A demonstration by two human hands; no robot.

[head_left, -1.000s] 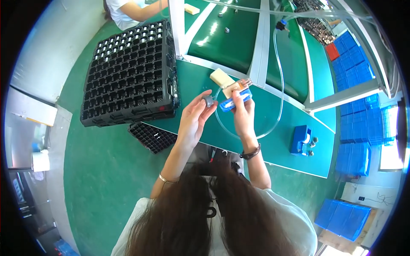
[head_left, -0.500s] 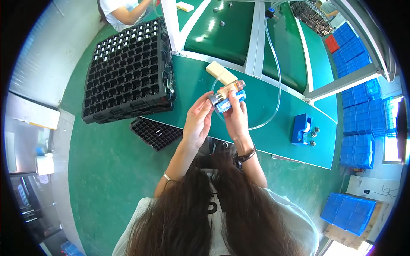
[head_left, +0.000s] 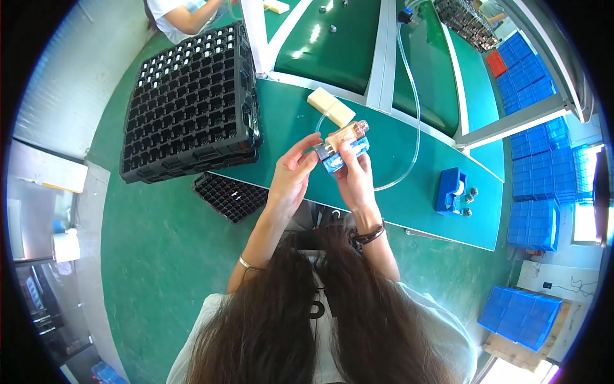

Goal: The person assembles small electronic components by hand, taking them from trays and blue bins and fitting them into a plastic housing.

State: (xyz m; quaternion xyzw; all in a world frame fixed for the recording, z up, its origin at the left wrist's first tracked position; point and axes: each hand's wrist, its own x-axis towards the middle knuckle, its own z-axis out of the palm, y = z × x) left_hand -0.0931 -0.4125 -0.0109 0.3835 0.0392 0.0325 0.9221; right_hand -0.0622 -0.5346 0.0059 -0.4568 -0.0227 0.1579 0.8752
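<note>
My right hand grips a small blue fixture with a clear, amber-tinted cylinder along its top, the thumb pressing on its side. At the fixture's left end sits a short grey metal part. My left hand is beside that end with index finger and thumb spread apart, the thumb tip close to the metal part; whether it touches cannot be made out. A clear tube loops around on the right and passes behind my right hand. Just beyond the fixture, a cream-coloured block lies on the green table.
Stacked black trays with many pockets, some holding white pieces, stand at left; another black tray lies lower. A blue holder and small metal parts sit at right. White frame posts edge the table. Another person works far left.
My left index finger and thumb have parted from their pinch at the metal end. The fixture stays in my right hand, nearly in place.
</note>
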